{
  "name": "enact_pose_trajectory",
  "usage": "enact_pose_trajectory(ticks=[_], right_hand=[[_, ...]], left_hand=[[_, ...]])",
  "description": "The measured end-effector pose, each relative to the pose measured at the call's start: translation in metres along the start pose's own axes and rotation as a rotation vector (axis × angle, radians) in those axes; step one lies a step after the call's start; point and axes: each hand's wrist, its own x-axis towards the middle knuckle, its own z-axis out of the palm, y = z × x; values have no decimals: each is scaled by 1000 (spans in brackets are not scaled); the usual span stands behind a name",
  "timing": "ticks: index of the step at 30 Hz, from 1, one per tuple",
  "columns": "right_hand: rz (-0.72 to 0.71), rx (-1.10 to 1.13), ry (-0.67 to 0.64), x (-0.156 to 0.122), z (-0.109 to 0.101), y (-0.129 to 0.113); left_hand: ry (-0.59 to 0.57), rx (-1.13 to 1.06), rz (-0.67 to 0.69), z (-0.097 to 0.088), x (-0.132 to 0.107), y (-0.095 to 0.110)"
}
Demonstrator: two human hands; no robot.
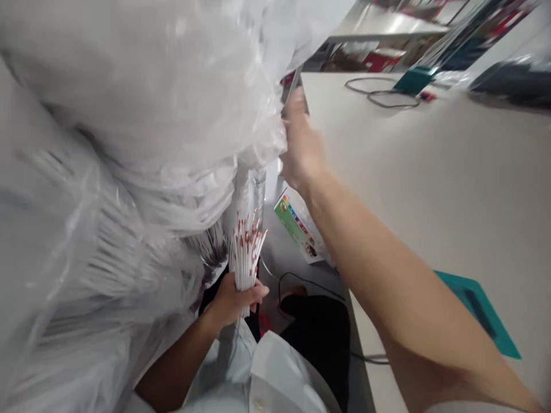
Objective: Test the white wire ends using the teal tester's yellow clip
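A bundle of white wires (pixel 246 258) with copper-coloured tips stands upright in front of my body. My left hand (pixel 239 298) is closed around its lower part, the thumb across the front. Further forward, my right hand (pixel 303 143) reaches to the edge of a large clear plastic bag (pixel 181 103). That hand is smeared by motion and its fingers are partly hidden, so I cannot make out whether it grips the plastic. More white wires (pixel 116 246) show through the plastic bags piled on the left.
A white table (pixel 430 189) lies on the right, bearing a teal tool base (pixel 415 80), a dark cable (pixel 383 100) and a teal flat piece (pixel 477 312). Below, a printed green-and-white box (pixel 297 223) sits between table and bags. Shelving (pixel 391 28) stands behind.
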Motion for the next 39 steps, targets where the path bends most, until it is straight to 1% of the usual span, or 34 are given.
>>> enact_pose_trajectory(ticks=[2, 4, 6, 7, 8, 9, 10, 11, 14, 16, 18, 20, 22, 25, 27, 31, 33, 35, 37, 39], right_hand=[[44, -24, 212, -46, -3, -4], [71, -78, 263, -96, -4, -2], [153, -166, 280, -140, -4, 13], [241, -238, 243, -156, -3, 26], [371, -353, 137, -168, -1, 42], [526, -500, -25, -176, 0, 60], [590, -530, -106, -179, 2, 79], [621, -541, -158, -179, 5, 97], [661, -579, -295, -165, 18, 142], [663, -607, -355, -154, 34, 161], [643, -641, -404, -148, 51, 172], [640, -687, -447, -147, 64, 178], [655, -739, -485, -151, 68, 181], [685, -803, -564, -161, 61, 179], [702, -815, -643, -169, 53, 175], [716, -757, -831, -180, 45, 163], [721, -731, -883, -179, 42, 161], [723, -738, -872, -173, 39, 165], [718, -767, -813, -165, 36, 173], [711, -803, -733, -158, 35, 182]], left_hand=[[5, -96, 0, 4, 4, 1], [15, -115, -12, 8, 7, -1], [33, -98, 3, 11, 8, -5], [44, -85, 14, 12, 7, -7], [52, -73, 24, 13, 6, -8], [62, -62, 31, 12, 5, -8], [74, -57, 36, 12, 3, -8], [86, -55, 39, 11, 1, -7], [136, -65, 45, 5, -7, -5], [149, -49, 57, -1, -11, -6], [153, -32, 64, -8, -15, -7], [167, -25, 50, -13, -18, -8], [181, -16, 32, -16, -19, -9], [165, 12, 30, -16, -19, -9], [142, 24, 37, -13, -18, -9], [87, 7, 43, -8, -17, -8], [62, 32, 32, -8, -18, -7], [58, 92, 21, -11, -19, -7], [76, 134, 10, -14, -19, -7], [99, 120, -2, -16, -19, -8]])
